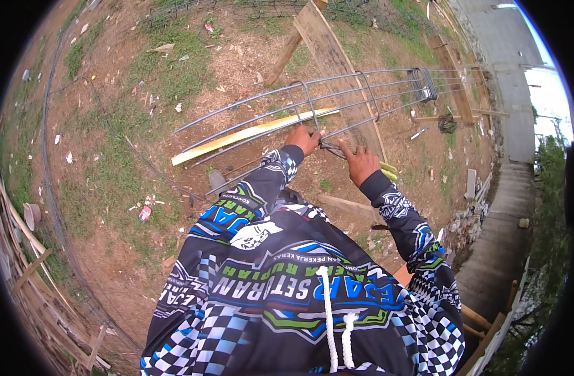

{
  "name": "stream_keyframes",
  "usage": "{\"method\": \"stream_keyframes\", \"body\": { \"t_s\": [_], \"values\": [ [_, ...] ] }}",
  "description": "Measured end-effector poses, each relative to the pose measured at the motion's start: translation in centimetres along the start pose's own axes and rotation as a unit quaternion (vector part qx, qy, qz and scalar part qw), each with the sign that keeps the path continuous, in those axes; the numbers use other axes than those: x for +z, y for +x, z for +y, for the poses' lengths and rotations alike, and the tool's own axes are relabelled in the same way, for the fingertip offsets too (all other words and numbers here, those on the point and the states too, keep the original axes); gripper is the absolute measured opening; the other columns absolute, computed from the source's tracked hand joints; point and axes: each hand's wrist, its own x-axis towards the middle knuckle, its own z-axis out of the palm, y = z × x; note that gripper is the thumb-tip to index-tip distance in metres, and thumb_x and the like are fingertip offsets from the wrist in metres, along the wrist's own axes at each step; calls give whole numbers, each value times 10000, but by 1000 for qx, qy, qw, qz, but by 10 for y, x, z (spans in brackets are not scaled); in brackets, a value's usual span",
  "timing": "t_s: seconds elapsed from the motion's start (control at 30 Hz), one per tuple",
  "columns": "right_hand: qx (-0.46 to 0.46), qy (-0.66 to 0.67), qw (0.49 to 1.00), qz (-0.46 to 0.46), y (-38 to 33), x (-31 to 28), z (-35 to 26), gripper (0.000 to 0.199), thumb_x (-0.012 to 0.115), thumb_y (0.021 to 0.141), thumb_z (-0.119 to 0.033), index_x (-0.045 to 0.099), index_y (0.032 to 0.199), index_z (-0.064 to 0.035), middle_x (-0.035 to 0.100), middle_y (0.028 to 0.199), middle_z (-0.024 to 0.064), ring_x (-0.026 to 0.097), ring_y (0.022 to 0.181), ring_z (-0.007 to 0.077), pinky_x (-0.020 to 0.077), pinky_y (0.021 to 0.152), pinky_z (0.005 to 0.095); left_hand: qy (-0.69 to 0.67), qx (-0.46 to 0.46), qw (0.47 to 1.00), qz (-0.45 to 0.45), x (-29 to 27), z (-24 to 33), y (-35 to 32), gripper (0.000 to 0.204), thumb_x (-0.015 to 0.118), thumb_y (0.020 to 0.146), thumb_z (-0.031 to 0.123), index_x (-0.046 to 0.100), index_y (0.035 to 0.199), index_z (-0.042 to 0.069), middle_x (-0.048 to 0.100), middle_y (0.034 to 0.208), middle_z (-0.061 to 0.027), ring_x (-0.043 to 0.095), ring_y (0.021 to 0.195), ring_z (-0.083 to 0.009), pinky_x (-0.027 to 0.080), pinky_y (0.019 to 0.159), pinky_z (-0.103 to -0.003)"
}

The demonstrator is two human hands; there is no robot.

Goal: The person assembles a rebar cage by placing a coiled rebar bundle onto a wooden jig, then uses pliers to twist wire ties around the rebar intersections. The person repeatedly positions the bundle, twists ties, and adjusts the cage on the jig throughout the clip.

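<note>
A long cage of grey steel rebar [255, 132] runs from the left toward the far right, with square stirrups around its bars. My left hand [304, 140] is closed at the lower corner of one stirrup [309, 100], its fingertips on the near bar. Just right of it, my right hand [362, 165] pinches some thin dark wire [332, 149] beside the same bar. The wire's ends are partly hidden by my fingers. Farther along, several stirrups are bunched together [423, 85] on the bars.
A wide plank [337, 62] and another board [453, 78] cross under the cage. A pale wooden strip [237, 136] lies beneath the bars. Near the far board sits a coil of wire [448, 124]. Litter dots the dirt and grass; a concrete channel [496, 213] runs along the right.
</note>
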Motion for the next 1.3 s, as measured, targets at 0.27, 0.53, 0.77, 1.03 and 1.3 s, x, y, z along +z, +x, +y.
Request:
{"method": "stream_keyframes", "body": {
  "t_s": [0.27, 0.53, 0.77, 1.03, 1.3],
  "values": [
    [-10, 150, 982, -110, 20, 13, 22, 277, 551, 940, -297, 593, 1005, -31, 680, 817, 191, 691, 777, 309, 498, 751, 468, -4, 4, 1000, 17, -1, 5, 4, 469, 608, 881, 481, 733, 783, 40, 639, 671, -205, 621, 664, -373, 472, 673, -466],
    [5, 158, 870, -466, 116, -71, 45, 558, 623, 882, -574, 644, 781, -26, 638, 685, 81, 633, 587, 190, 495, 526, 373, -19, -27, 999, -5, -3, 7, 5, 490, 608, 882, 487, 731, 800, 20, 648, 694, -224, 637, 692, -383, 480, 685, -470],
    [13, 95, 839, -536, 157, -85, 35, 538, 638, 872, -569, 643, 786, -38, 634, 677, 64, 616, 556, 198, 504, 504, 367, -21, -30, 999, 24, -3, 7, 3, 489, 591, 893, 502, 741, 825, 41, 678, 734, -197, 655, 742, -384, 490, 721, -471],
    [104, 585, 640, -488, 62, 28, 55, 520, 713, 822, -549, 586, 822, -45, 588, 644, 84, 586, 530, 195, 492, 499, 350, -16, -34, 999, 13, -3, 7, 1, 473, 573, 900, 503, 747, 887, 63, 683, 771, -211, 654, 756, -391, 488, 738, -481],
    [3, 319, 947, -31, 6, 27, 26, 491, 709, 817, -295, 509, 1173, -22, 589, 979, 184, 619, 762, 352, 517, 688, 441, -24, -20, 999, 16, -7, 9, 0, 455, 604, 890, 473, 742, 870, 40, 663, 738, -238, 643, 724, -406, 481, 710, -473]
  ]
}}
